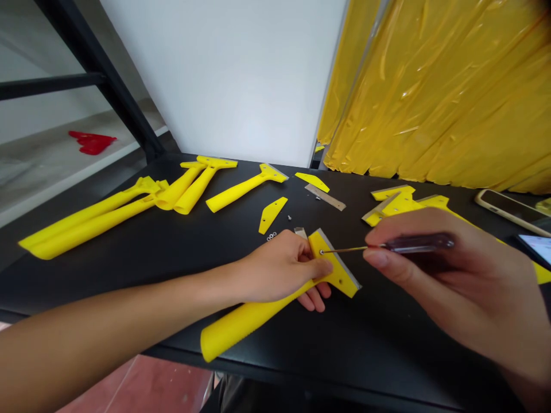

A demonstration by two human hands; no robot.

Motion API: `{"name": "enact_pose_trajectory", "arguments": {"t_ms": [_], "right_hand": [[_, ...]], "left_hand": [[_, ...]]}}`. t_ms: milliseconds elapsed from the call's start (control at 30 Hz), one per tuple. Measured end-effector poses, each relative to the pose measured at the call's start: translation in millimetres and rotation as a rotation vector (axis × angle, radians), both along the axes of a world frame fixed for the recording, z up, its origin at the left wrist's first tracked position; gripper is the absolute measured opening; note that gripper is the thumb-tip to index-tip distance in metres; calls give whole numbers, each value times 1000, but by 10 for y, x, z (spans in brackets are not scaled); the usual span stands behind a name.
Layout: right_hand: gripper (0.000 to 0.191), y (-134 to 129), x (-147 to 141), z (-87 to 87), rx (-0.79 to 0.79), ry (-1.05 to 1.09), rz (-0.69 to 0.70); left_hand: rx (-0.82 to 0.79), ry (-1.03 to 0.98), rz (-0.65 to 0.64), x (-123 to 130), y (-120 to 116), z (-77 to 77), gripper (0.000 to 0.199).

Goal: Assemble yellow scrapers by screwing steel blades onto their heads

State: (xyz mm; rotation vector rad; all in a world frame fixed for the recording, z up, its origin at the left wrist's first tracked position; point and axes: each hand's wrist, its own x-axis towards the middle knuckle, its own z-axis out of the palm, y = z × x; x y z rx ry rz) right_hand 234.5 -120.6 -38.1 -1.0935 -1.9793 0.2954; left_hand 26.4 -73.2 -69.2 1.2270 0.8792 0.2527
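My left hand (pixel 279 267) is closed around the neck of a yellow scraper (pixel 245 321), its handle slanting toward the table's front edge. A metal blade edge shows along the scraper's head, and one hole in the head has no screw in it. Between finger and thumb, my right hand (pixel 465 292) grips a screwdriver (pixel 413 245) with a dark, clear handle. Its tip touches a screw (pixel 321 252) in the head. Beyond my left hand lie two yellow cover plates (pixel 273 215), a flat metal blade (pixel 326 197), a small screw (pixel 290 218) and several nuts (pixel 271 236).
Several yellow scrapers (pixel 239 192) lie at the left and back of the black table (pixel 172 252); more scrapers (pixel 398 203) are at the right. Beside these are a phone (pixel 514 211) and a lit screen (pixel 536 249). Yellow plastic sheeting (pixel 443 92) hangs behind.
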Motion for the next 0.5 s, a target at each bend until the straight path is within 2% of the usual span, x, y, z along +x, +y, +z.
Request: {"name": "enact_pose_trajectory", "arguments": {"t_ms": [133, 233, 333, 500], "right_hand": [[13, -29, 18, 45, -115, -19, 60], [11, -27, 32, 32, -36, -65, -33], [18, -1, 20, -9, 82, -83, -113], [11, 10, -6, -23, -31, 23, -53]], "left_hand": [[11, -2, -12, -6, 6, 4, 27], [25, -17, -13, -15, 3, -1, 27], [44, -29, -19, -18, -3, -9, 28], [2, -2, 9, -7, -5, -4, 24]]}}
